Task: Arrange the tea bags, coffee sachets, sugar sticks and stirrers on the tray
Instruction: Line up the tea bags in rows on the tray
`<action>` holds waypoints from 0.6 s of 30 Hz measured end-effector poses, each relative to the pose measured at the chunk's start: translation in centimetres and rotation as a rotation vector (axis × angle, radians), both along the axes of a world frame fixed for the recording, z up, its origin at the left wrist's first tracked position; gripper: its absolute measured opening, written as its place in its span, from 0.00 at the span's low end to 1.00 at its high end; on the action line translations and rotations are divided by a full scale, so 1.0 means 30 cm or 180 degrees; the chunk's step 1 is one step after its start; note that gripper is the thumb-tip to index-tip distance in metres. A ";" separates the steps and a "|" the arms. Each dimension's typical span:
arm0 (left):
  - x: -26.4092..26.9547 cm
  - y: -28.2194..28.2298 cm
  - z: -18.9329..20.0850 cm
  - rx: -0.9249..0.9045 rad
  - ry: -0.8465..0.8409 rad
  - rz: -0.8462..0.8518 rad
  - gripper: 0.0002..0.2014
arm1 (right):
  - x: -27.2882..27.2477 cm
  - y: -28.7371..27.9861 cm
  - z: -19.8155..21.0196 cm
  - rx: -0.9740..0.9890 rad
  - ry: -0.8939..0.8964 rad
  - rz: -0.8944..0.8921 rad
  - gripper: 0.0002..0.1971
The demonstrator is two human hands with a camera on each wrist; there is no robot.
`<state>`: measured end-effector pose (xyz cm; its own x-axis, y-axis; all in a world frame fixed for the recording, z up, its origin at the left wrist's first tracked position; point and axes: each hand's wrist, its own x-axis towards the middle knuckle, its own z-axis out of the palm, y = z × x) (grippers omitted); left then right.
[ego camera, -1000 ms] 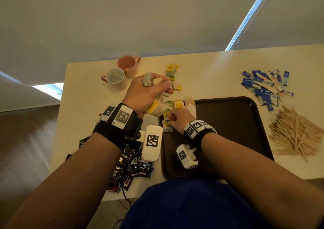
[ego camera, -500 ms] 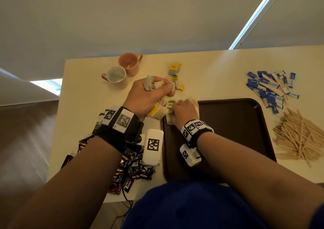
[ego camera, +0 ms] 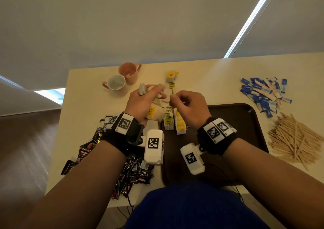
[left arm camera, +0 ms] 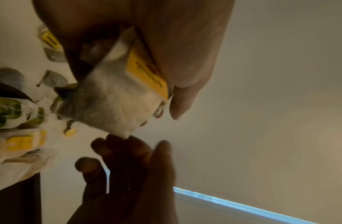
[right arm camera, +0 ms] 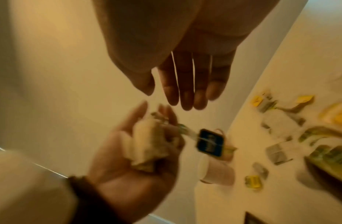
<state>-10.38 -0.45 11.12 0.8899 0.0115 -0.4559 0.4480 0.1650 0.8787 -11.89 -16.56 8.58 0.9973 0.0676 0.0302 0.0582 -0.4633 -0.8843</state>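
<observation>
Left hand [ego camera: 143, 102] is seen from the head camera clenched around a bunch of tea bags [ego camera: 154, 112], above the table [ego camera: 87, 95] just beside the left edge of the brown tray [ego camera: 245, 123]. Close to it the right hand [ego camera: 189, 105] has its fingers curled, and it seems to pinch a thin tag or string, but what exactly it holds cannot be told. A short row of tea bags [ego camera: 175, 121] already lies on the left part of the tray, and some more [ego camera: 171, 77] wait on the table behind. Coffee sachets [ego camera: 133, 174], sugar sticks [ego camera: 263, 93] and stirrers [ego camera: 294, 141] are all off the tray, so the task looks to be in its early part. From the left wrist camera, a white bag with a yellow label [left arm camera: 118, 97] is pressed under the palm. From the right wrist camera, which is blurred, the right fingers [right arm camera: 187, 84] hang almost straight and the left hand [right arm camera: 139, 148] holds crumpled bags.
</observation>
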 end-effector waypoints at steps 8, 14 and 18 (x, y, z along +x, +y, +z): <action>-0.010 -0.046 -0.012 0.0002 0.0216 0.0410 0.05 | -0.051 0.054 0.049 0.0245 0.0311 0.0249 0.13; -0.015 -0.056 -0.028 -0.0167 0.0372 0.0567 0.08 | -0.074 0.054 0.026 0.0264 0.0352 0.0235 0.12; -0.018 -0.021 -0.028 -0.0052 0.0198 0.0505 0.03 | -0.048 -0.017 -0.005 -0.0126 0.0594 0.0474 0.06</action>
